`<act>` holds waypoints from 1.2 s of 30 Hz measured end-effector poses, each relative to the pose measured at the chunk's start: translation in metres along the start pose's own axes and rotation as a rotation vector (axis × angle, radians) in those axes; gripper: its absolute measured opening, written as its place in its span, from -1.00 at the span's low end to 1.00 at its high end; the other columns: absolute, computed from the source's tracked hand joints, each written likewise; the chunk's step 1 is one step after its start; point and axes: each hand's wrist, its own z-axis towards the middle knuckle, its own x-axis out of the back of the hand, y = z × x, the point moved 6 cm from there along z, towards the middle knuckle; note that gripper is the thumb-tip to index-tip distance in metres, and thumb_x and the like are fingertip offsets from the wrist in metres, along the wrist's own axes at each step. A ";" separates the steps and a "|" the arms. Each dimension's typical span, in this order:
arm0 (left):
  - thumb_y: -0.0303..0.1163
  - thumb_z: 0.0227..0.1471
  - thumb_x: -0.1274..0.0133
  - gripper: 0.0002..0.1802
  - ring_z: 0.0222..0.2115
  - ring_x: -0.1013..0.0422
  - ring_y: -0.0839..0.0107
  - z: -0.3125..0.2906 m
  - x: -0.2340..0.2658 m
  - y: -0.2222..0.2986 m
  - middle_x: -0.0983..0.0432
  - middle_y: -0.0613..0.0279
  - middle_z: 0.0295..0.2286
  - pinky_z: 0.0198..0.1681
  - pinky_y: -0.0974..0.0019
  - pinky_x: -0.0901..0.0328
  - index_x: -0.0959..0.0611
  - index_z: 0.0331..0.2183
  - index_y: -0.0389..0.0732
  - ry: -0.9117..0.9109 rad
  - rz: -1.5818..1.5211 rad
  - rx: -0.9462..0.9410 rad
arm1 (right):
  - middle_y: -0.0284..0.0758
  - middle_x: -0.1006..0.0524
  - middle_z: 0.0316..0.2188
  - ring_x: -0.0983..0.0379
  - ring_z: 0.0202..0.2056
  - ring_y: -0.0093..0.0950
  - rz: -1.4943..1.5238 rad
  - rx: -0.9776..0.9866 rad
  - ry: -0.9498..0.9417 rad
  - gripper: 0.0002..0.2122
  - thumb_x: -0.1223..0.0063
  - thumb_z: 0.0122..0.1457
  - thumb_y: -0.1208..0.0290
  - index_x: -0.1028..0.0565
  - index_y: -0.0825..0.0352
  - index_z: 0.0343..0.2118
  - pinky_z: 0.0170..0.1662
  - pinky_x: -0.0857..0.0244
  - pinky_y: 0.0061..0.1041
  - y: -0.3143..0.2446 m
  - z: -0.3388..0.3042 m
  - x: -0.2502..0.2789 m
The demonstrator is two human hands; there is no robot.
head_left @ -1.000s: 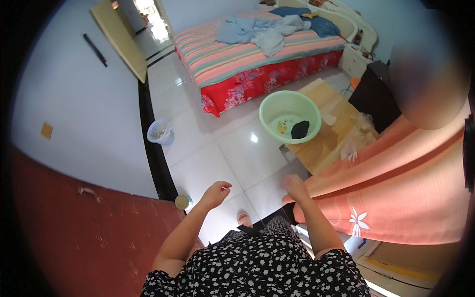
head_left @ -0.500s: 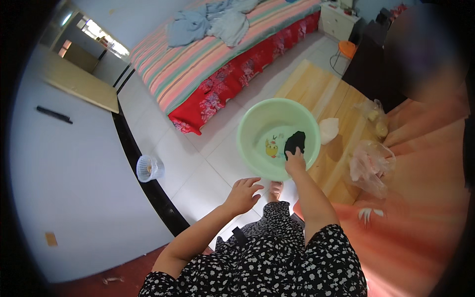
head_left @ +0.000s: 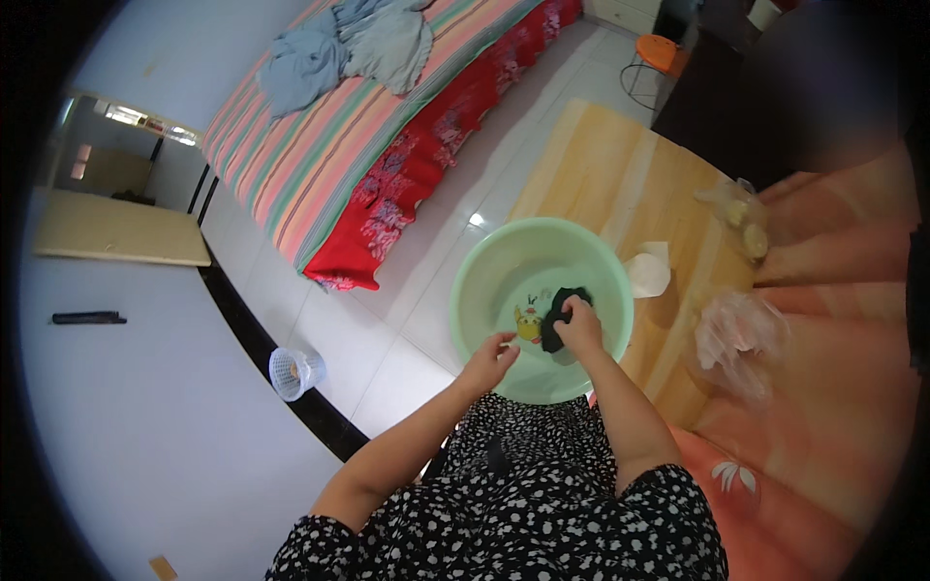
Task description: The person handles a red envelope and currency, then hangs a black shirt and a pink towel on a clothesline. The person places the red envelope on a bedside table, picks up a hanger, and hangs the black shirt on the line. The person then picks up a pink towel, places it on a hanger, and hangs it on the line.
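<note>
A large pale green basin [head_left: 475,290] with a yellow cartoon picture on its bottom stands in front of me, by the wooden table's left edge. Inside it, toward the right, is a bunched piece of black cloth [head_left: 553,335]. My right hand [head_left: 581,329] is closed on the cloth from above. Over the basin's near left rim, my left hand [head_left: 489,365] is empty, its fingers bent and a little apart, pointing toward the cloth. Whether water lies in the basin is hard to tell.
Right of the basin, the wooden table [head_left: 620,165] bears a white paper-like piece [head_left: 649,269] and clear plastic bags [head_left: 741,334]. A striped bed [head_left: 310,184] is at the far left, an orange stool [head_left: 658,53] at the back. A white basket [head_left: 296,373] stands by the left wall.
My left hand has moved from outside the basin to over its near left rim. The right hand has shifted the black cloth slightly nearer. My view has turned.
</note>
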 end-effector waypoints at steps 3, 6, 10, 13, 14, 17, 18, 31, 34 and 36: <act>0.01 0.16 0.15 -0.41 -0.10 -0.37 0.33 0.025 -0.001 0.008 -0.36 0.17 -0.08 -0.07 0.15 -0.31 -0.17 0.13 -0.02 0.020 -0.280 0.198 | -0.22 -0.44 -0.38 -0.41 -0.33 -0.22 0.233 0.066 -0.091 -0.76 -0.12 -0.21 0.48 -0.38 0.29 -0.40 -0.26 -0.30 -0.37 -0.075 -0.030 0.034; -0.02 0.17 0.15 -0.50 -0.20 -0.41 0.39 0.036 -0.002 0.038 -0.39 0.22 -0.14 -0.15 0.25 -0.35 -0.26 0.06 -0.02 -0.276 -0.737 0.167 | -0.34 -0.38 -0.41 -0.36 -0.33 -0.49 0.350 0.203 -0.137 -0.73 -0.12 -0.16 0.56 -0.36 0.28 -0.33 -0.24 -0.28 -0.51 -0.139 -0.070 0.055; -0.18 0.16 0.10 -0.71 -0.30 -0.44 0.47 0.030 0.003 0.068 -0.45 0.27 -0.29 -0.25 0.42 -0.37 -0.47 -0.15 -0.12 -0.370 -0.732 0.095 | -0.33 -0.35 -0.27 -0.32 -0.18 -0.46 0.663 0.129 0.175 -0.64 -0.12 -0.09 0.58 -0.32 0.28 -0.19 -0.08 -0.23 -0.50 -0.130 -0.086 0.049; -0.27 0.14 0.09 -0.78 -0.33 -0.42 0.50 0.015 0.013 0.090 -0.48 0.28 -0.39 -0.30 0.46 -0.35 -0.51 -0.25 -0.20 -0.242 -0.624 0.005 | -0.31 -0.21 -0.02 -0.17 0.02 -0.44 1.049 -0.040 0.244 -0.47 -0.16 -0.01 0.45 -0.19 0.20 0.04 0.07 -0.11 -0.46 -0.137 -0.089 0.048; -0.27 0.14 0.08 -0.78 -0.35 -0.41 0.52 0.010 0.016 0.098 -0.47 0.29 -0.42 -0.31 0.49 -0.33 -0.52 -0.27 -0.20 -0.248 -0.590 -0.034 | -0.31 -0.19 0.01 -0.14 0.04 -0.44 1.151 -0.074 0.264 -0.45 -0.14 0.03 0.39 -0.16 0.18 0.08 0.09 -0.09 -0.46 -0.143 -0.089 0.046; -0.28 0.13 0.07 -0.78 -0.39 -0.35 0.58 -0.004 0.029 0.115 -0.43 0.35 -0.44 -0.30 0.53 -0.26 -0.54 -0.32 -0.22 -0.260 -0.442 -0.175 | -0.32 -0.14 0.08 -0.11 0.08 -0.43 1.345 -0.166 0.296 -0.37 -0.04 0.15 0.13 -0.04 0.11 0.23 0.14 -0.02 -0.46 -0.173 -0.096 0.049; -0.28 0.13 0.07 -0.78 -0.40 -0.34 0.59 -0.008 0.032 0.118 -0.43 0.36 -0.43 -0.29 0.53 -0.25 -0.54 -0.33 -0.22 -0.272 -0.421 -0.200 | -0.35 -0.24 0.01 -0.16 0.05 -0.46 1.390 -0.216 0.347 -0.43 -0.04 0.14 0.09 -0.15 0.10 0.18 0.12 -0.04 -0.47 -0.166 -0.095 0.043; -0.01 0.16 0.14 -0.37 0.02 -0.27 0.26 -0.064 0.054 0.149 -0.22 0.13 0.05 0.06 0.07 -0.18 -0.14 0.16 -0.05 -0.213 -0.474 0.032 | -0.36 -0.46 -0.27 -0.40 -0.20 -0.55 1.462 -0.120 0.559 -0.76 -0.09 0.06 0.50 -0.41 0.30 -0.18 -0.10 -0.28 -0.52 -0.205 -0.115 0.070; 0.10 0.10 0.12 -0.32 0.08 -0.21 0.24 -0.089 0.037 0.156 -0.18 0.17 0.10 0.04 -0.04 -0.22 -0.16 0.15 0.00 -1.129 -0.802 0.110 | -0.36 -0.45 -0.30 -0.38 -0.25 -0.55 0.939 0.201 0.703 -0.75 -0.07 0.05 0.57 -0.40 0.31 -0.17 -0.13 -0.27 -0.53 -0.238 -0.134 0.099; 0.06 0.05 0.00 -0.30 0.01 -0.28 0.30 -0.097 0.035 0.164 -0.29 0.21 0.01 -0.02 0.06 -0.29 -0.24 0.11 -0.06 -1.112 -0.645 0.033 | -0.30 -0.44 -0.26 -0.37 -0.19 -0.46 0.658 0.287 0.659 -0.73 -0.04 0.01 0.64 -0.42 0.31 -0.18 -0.08 -0.24 -0.51 -0.244 -0.142 0.105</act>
